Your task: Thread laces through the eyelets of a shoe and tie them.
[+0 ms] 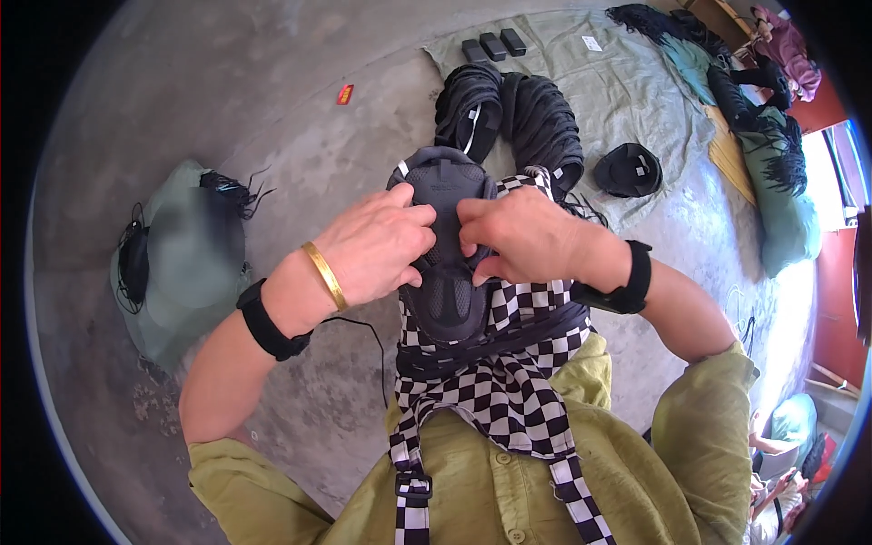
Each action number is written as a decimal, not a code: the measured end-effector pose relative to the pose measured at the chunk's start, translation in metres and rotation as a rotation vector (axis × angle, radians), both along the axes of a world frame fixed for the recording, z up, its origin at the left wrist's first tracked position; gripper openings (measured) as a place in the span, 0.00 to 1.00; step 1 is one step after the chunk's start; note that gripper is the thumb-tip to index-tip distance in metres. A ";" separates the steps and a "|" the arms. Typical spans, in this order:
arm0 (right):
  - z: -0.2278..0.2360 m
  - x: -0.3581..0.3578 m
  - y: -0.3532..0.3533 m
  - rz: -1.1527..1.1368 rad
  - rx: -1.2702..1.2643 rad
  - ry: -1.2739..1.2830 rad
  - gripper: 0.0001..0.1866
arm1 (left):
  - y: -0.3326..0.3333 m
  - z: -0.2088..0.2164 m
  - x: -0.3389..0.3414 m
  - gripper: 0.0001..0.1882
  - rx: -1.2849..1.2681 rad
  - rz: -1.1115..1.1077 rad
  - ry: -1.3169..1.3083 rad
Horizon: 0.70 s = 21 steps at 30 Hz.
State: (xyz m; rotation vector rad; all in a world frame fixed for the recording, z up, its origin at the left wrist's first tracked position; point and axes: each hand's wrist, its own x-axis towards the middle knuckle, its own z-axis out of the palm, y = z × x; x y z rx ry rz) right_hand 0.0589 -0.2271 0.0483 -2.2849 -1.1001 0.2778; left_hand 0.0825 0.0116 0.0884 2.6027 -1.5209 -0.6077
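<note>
A black shoe upper (447, 309) with mesh panels and a padded collar lies on my lap, its toe toward me. My left hand (386, 238) is closed on its left edge, fingertips curled in near the lacing area. Opposite it, my right hand (516, 234) pinches the right edge, fingers bent and thumb below. Whether a lace is between the fingers is hidden. Under the shoe upper is a black-and-white checked apron (509, 400), with a bundle of dark laces (454, 357) lying across it.
Beyond my lap, stacked black shoe uppers (542, 118) rest by a grey-green sheet (627, 109). A single dark upper (629, 170) lies to their right. A greenish sack (173, 272) with black laces sits at left. Other people (781, 490) are at the lower right.
</note>
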 end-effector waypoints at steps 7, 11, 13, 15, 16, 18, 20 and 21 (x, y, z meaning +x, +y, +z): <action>-0.038 0.011 0.030 -0.105 0.269 0.108 0.06 | 0.010 -0.003 -0.001 0.16 -0.124 -0.005 0.001; -0.035 0.011 0.033 -0.062 0.235 0.131 0.08 | 0.011 -0.004 -0.004 0.15 -0.183 -0.003 -0.038; -0.034 0.014 0.033 -0.056 0.180 0.137 0.09 | 0.009 -0.003 -0.005 0.15 -0.209 0.005 -0.036; -0.030 0.015 0.035 -0.052 0.127 0.145 0.09 | 0.009 -0.005 -0.005 0.15 -0.232 0.011 -0.031; -0.029 0.016 0.035 -0.048 0.106 0.155 0.09 | 0.010 -0.007 -0.003 0.15 -0.271 0.020 -0.018; -0.021 0.017 0.037 -0.045 0.088 0.168 0.08 | 0.010 -0.009 -0.003 0.15 -0.307 0.028 -0.003; -0.015 0.019 0.039 -0.052 -0.015 0.210 0.08 | 0.010 -0.010 -0.003 0.14 -0.335 0.026 -0.023; -0.015 0.019 0.039 -0.056 -0.012 0.213 0.08 | 0.009 -0.011 -0.004 0.14 -0.333 0.023 -0.020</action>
